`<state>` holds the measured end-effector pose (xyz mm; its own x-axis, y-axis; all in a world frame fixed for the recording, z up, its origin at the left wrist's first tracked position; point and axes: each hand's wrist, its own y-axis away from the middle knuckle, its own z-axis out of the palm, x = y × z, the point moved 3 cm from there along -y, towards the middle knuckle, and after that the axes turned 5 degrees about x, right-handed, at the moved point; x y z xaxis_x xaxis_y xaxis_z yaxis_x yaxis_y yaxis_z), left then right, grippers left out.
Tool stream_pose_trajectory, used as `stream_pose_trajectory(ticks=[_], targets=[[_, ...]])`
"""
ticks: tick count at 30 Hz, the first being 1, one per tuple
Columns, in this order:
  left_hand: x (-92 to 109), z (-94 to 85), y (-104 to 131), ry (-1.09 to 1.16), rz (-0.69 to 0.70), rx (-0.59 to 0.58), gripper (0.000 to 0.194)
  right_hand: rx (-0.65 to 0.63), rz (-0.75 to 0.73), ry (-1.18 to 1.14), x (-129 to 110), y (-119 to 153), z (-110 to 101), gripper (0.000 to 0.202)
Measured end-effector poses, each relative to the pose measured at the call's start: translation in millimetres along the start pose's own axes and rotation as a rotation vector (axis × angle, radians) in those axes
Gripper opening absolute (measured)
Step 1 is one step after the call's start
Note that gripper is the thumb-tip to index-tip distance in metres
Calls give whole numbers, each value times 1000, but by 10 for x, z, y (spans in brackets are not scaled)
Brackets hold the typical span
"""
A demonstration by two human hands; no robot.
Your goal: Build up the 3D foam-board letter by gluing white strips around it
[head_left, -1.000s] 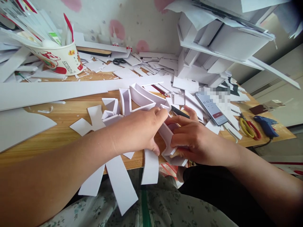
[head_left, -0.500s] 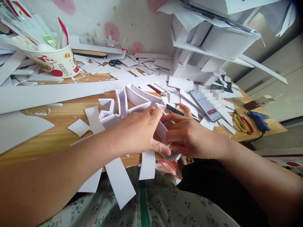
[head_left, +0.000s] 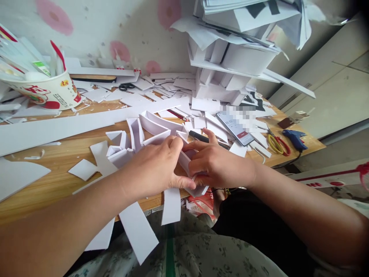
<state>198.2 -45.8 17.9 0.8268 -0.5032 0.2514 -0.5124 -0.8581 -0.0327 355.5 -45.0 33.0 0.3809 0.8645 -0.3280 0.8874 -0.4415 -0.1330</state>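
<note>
Since the earliest frame, the left hand's (head_left: 155, 163) thumb has swung across toward the right hand's (head_left: 217, 163). A printed cup (head_left: 59, 92) at the worktop's (head_left: 57, 165) back left holds wrapped sticks. Both hands arch palm-down over the white channel (head_left: 183, 162) near the front edge: left thumb and fingers apart, touching it; right fingers dip inside, clamping unclear.

Left arm: bare, reaching in from lower left, forearm slanting up | left hand (head_left: 154, 165): back up, thumb stretched toward the right hand's fingertips, fingers bent together | right arm: bare, angling in from lower right | right hand (head_left: 217, 163): back up, index finger raised, other fingers curled inward | hands: close together, wrists well apart
</note>
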Motion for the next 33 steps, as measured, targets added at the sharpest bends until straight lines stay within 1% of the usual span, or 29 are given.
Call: stream_pose_trajectory(ticks=[5, 7, 9, 11, 13, 15, 19, 21, 25, 26, 28, 31, 33], targets=[[-2, 19, -19, 24, -27, -24, 66, -42, 13, -38, 2, -27, -28, 12], [0, 20, -24, 32, -50, -41, 66, -84, 9, -61, 27, -38, -61, 11], [3, 19, -27, 34, -71, -58, 67, -155, -1, -105, 59, -39, -99, 9], [4, 18, -29, 35, -81, -70, 68, -217, -15, -161, 85, -30, -133, 12], [2, 19, -32, 36, -85, -71, 68, -229, -25, -191, 100, -21, -153, 17], [-1, 21, -34, 38, -85, -66, 66, -194, -35, -181, 108, -14, -151, 20], [-12, 29, -36, 47, -91, -77, 65, -91, -91, -156, 114, 7, -115, 17], [-17, 32, -36, 54, -89, -79, 66, 13, -89, -154, 140, 28, -134, 14], [-25, 31, -36, 73, -76, -67, 71, 269, -60, -201, 191, 100, -240, 9], [-26, 29, -35, 77, -77, -68, 72, 309, -57, -222, 193, 122, -261, 9], [-27, 24, -35, 81, -81, -76, 74, 326, -49, -249, 181, 160, -275, 10], [-22, 16, -37, 89, -91, -83, 77, 221, -36, -257, 134, 203, -235, 13], [-19, 15, -39, 93, -94, -80, 79, 186, -30, -258, 100, 218, -203, 14]])
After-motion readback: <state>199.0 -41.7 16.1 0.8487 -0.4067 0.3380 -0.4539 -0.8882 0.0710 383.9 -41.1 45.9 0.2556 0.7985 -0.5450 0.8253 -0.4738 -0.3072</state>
